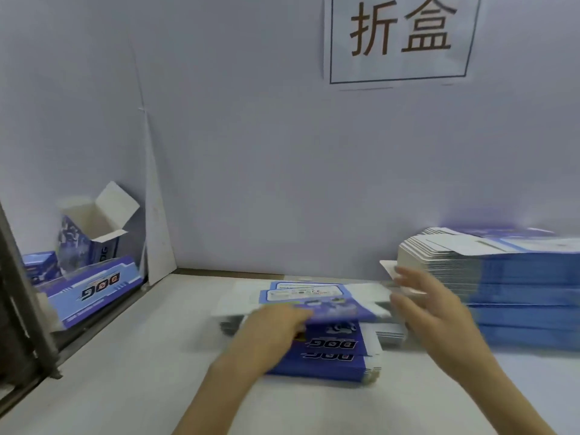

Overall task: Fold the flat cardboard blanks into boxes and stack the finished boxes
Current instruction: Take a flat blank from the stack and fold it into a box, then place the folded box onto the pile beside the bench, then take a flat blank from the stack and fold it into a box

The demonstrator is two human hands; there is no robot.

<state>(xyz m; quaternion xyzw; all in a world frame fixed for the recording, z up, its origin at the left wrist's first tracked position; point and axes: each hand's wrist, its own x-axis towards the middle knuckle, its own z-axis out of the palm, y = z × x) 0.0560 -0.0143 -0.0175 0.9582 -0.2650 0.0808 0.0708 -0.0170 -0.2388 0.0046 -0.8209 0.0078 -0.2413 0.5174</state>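
Observation:
A small pile of flat blue blanks printed "DOG" lies on the white table in front of me. Its top blank is lifted at an angle, white flaps sticking out left and right. My left hand grips the blank's near-left edge, fingers curled under it. My right hand, blurred by motion, is at the blank's right end with fingers spread; whether it holds the white flap there is unclear. A folded box with its top flaps open stands upright at the far left.
A tall stack of flat blanks fills the right side of the table. At the left, beyond a metal rail, more folded boxes lie on their sides, one long blue one in front. White partition walls close off the back and left.

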